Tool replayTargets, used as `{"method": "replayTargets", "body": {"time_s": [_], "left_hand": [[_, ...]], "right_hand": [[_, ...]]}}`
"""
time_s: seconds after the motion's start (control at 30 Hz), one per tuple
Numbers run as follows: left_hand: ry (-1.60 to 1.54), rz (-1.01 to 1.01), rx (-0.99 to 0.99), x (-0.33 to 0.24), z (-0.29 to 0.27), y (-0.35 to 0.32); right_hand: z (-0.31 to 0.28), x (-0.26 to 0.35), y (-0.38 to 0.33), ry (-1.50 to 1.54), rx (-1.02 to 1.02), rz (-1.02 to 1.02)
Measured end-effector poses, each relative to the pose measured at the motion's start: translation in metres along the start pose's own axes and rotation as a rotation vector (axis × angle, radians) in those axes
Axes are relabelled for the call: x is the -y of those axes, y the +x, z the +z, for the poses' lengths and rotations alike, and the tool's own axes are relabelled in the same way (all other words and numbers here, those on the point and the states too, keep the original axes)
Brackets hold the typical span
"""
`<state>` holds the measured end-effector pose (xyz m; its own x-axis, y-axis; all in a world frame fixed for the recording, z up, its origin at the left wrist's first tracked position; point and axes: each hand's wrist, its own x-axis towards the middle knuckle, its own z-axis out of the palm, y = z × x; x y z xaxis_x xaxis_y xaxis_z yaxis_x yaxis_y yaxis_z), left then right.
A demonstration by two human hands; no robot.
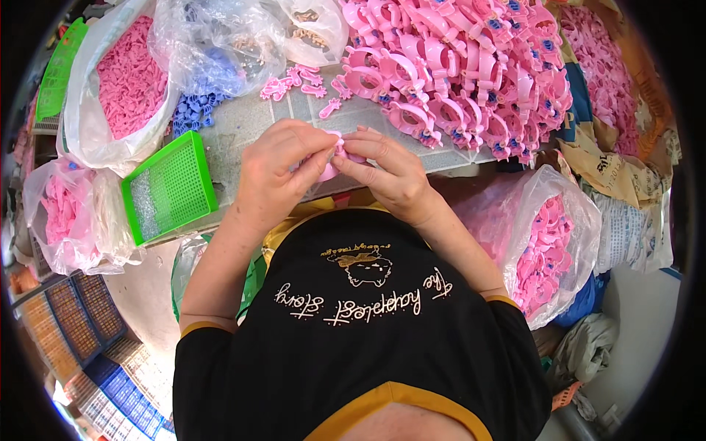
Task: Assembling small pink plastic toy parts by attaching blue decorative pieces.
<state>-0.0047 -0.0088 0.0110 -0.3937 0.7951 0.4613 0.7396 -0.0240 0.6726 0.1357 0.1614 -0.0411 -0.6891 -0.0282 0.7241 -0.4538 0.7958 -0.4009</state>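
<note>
My left hand (279, 173) and my right hand (386, 173) meet over the near edge of the grey table (250, 125). Together they pinch one small pink plastic part (337, 158), mostly hidden by the fingers. Just beyond the hands lie a few loose pink pieces (298, 81). A large heap of assembled pink ring-shaped parts with blue inserts (471, 66) covers the table's right side.
A green mesh tray (168, 187) sits left of my left hand. Clear bags hold pink pieces (129, 73), blue pieces (213, 44) and finished pink parts (548, 246). Loose blue pieces (193, 110) lie near the tray. Stacked crates (73, 316) stand at lower left.
</note>
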Motion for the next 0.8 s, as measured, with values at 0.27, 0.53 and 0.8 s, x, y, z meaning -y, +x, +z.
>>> {"method": "replayTargets", "body": {"time_s": [0.27,0.53,0.8], "left_hand": [[-0.004,0.007,0.112,0.004,-0.005,-0.001],[0.162,-0.053,-0.121,-0.009,0.004,0.015],[0.151,-0.183,0.018,0.006,0.002,-0.014]], "right_hand": [[-0.004,0.009,0.004,-0.080,0.010,-0.004],[-0.033,-0.015,0.033,-0.093,-0.192,0.140],[-0.157,-0.056,0.093,-0.505,-0.683,0.275]]}}
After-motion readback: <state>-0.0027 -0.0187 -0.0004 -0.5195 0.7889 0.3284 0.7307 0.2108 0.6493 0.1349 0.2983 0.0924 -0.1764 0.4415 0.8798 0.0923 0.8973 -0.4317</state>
